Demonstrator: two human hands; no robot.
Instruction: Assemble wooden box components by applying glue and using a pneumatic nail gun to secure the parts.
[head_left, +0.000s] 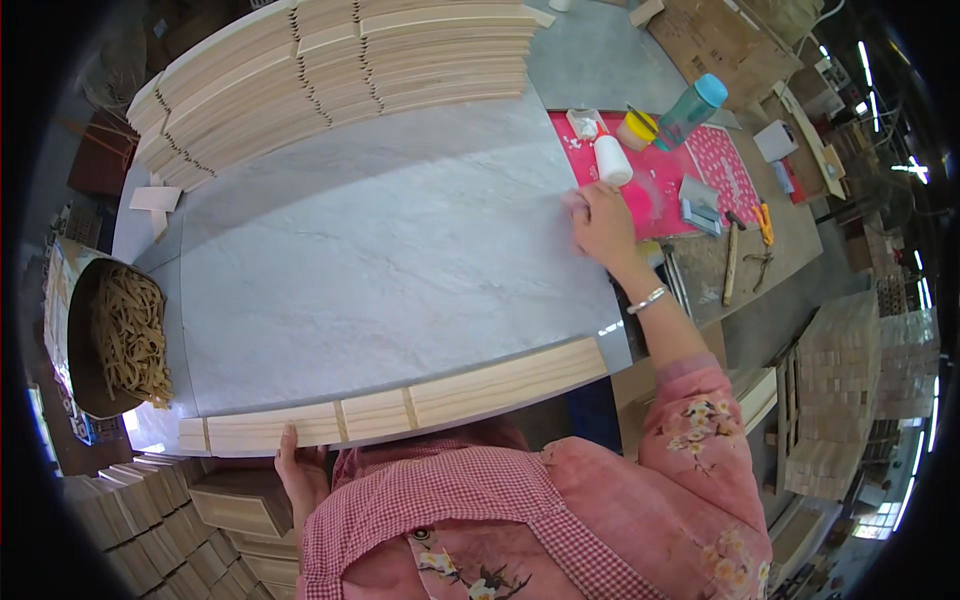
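A long pale wooden board [500, 381], crossed by several narrow grooves, lies along the near edge of the grey marble-look table [400, 250]. At its left part, my left hand [300, 470] grips it, thumb on the top face and the other fingers partly hidden below the edge. My right hand [603, 225] is over the table's right side, just below a white bottle [613, 161]. Its fingers are curled closed, and a blurred pinkish patch shows at the fingertips; what it is I cannot make out. A silvery bracelet [646, 301] circles that wrist.
Stacked grooved boards [330, 70] fill the far left. A pink mat [665, 185] carries a yellow-lidded jar [637, 131] and a teal bottle [690, 112]. Right of it lie a hammer [733, 260] and orange-handled tool [765, 225]. A bin of tan strips [130, 335] stands left.
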